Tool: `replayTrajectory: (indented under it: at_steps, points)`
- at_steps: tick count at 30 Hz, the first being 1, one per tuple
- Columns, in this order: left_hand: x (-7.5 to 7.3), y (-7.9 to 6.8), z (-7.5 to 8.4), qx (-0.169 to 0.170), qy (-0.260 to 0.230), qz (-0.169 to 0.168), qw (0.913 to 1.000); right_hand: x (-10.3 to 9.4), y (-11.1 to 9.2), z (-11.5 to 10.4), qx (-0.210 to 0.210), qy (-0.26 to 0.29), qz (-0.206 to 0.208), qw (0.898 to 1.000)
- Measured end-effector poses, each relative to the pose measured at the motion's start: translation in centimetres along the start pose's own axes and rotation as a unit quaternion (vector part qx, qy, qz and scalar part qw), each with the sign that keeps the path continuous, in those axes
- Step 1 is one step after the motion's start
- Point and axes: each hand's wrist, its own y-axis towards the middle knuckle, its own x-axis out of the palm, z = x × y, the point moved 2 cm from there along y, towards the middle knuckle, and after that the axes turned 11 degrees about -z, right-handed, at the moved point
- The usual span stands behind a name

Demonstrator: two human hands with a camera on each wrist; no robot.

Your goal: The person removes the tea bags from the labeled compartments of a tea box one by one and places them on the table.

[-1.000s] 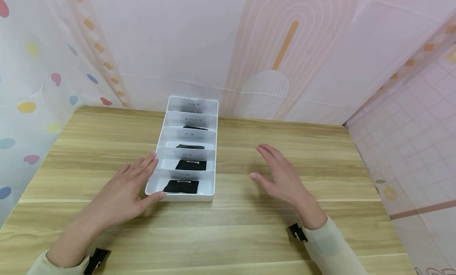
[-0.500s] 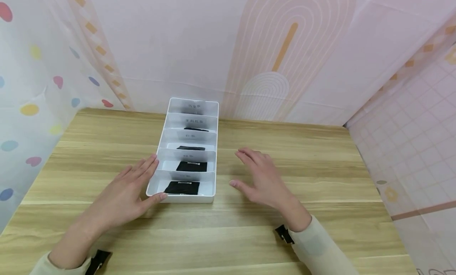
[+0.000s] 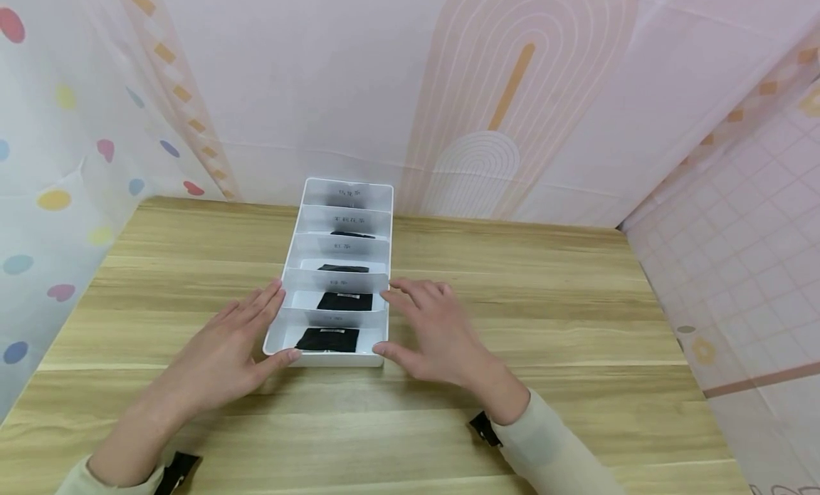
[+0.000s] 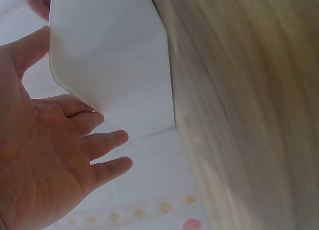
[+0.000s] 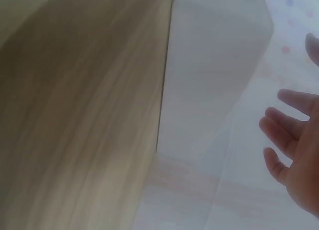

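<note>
A long white divided box stands lengthwise on the table, its compartments marked with dark lettering. Flat black packets lie in several compartments, among them the front packet and the packet behind it. My left hand rests on the box's left side, fingers along the rim and thumb at the front edge. In the left wrist view the thumb and fingertips lie right at the white wall. My right hand is spread at the box's right side, its fingertips overlapping the right rim.
The box stands on a wood-grain table. A patterned cloth backdrop rises behind the table's back edge and on both sides. A black strap end shows at each wrist, by the pale sleeves.
My right hand has moved left, from apart on the table's right to the box's right rim. My left hand and the box stay in place.
</note>
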Motion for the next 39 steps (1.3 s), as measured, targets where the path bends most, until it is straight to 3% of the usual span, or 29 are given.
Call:
replayTrajectory:
  at_steps: [14, 21, 26, 30, 39]
  points:
    - [0.1, 0.0, -0.1, 0.005, 0.004, 0.011, 0.9999, 2.1, 1.9, -3.1, -0.071, 0.016, -0.020, 0.997]
    - [0.0, 0.1, 0.0, 0.007, -0.001, 0.006, 1.0000, 2.6, 2.2, -4.2, -0.119, -0.023, 0.016, 0.993]
    - [0.1, 0.1, -0.1, 0.010, -0.002, 0.010, 0.9999, 3.0, 2.6, -4.6, -0.115, 0.004, -0.019, 0.993]
    - [0.2, 0.1, -0.1, 0.015, -0.001, 0.018, 0.9997, 3.6, 2.9, -4.8, -0.111, -0.020, -0.042, 0.993]
    - [0.2, 0.1, -0.2, 0.015, -0.002, 0.024, 0.9996, 4.0, 3.0, -5.4, -0.119, -0.038, -0.051, 0.991]
